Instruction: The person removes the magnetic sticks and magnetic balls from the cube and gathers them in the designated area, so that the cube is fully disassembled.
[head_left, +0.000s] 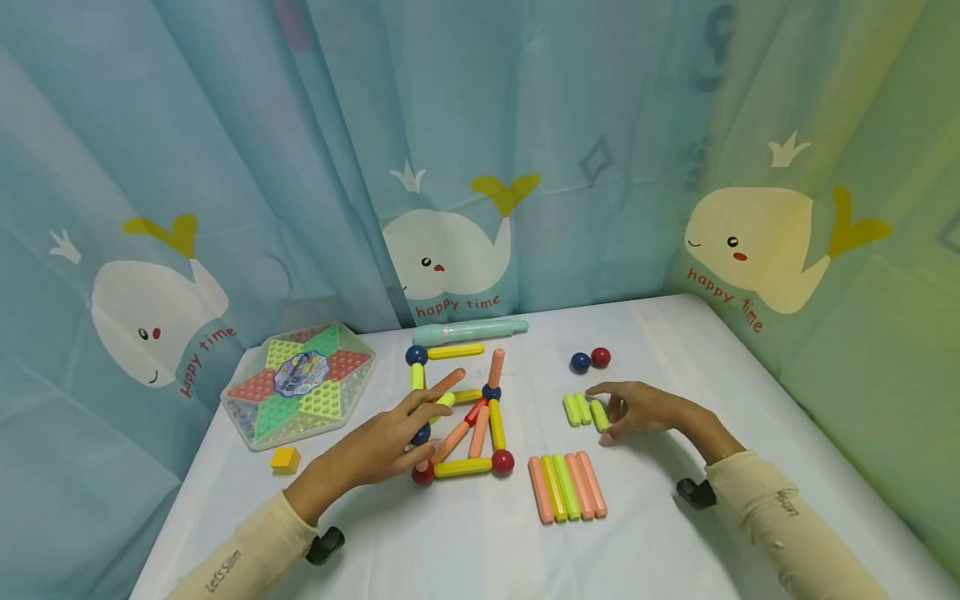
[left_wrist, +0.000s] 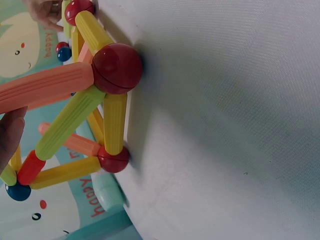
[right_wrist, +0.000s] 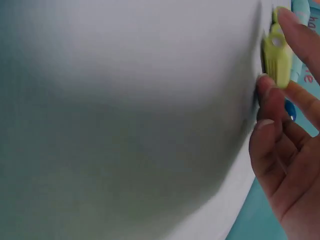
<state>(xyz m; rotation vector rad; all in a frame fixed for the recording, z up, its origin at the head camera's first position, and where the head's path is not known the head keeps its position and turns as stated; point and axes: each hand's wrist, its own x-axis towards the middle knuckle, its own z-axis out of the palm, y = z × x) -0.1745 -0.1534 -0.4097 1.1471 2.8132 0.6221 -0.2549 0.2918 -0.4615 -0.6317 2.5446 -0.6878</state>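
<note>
A flat frame of magnetic rods and balls [head_left: 468,417] lies mid-table, with red balls [left_wrist: 116,67] at its near corners. My left hand [head_left: 427,425] lies over its left side and grips it near a blue ball [head_left: 420,433] and an orange rod [left_wrist: 45,90]; the thumb [left_wrist: 10,135] sits beside that rod. To the right lie three short green rods [head_left: 577,408]. My right hand [head_left: 606,412] pinches the rightmost green rod [right_wrist: 277,55] between fingertip and thumb on the white table [head_left: 660,333].
A row of several orange, yellow and green rods [head_left: 566,486] lies near the front. A blue ball [head_left: 580,362] and a red ball [head_left: 600,357] sit behind the green rods. At left stand a hexagonal game box [head_left: 300,383] and a yellow cube [head_left: 285,459]; a teal tube [head_left: 468,331] lies at the back. Curtains enclose the table.
</note>
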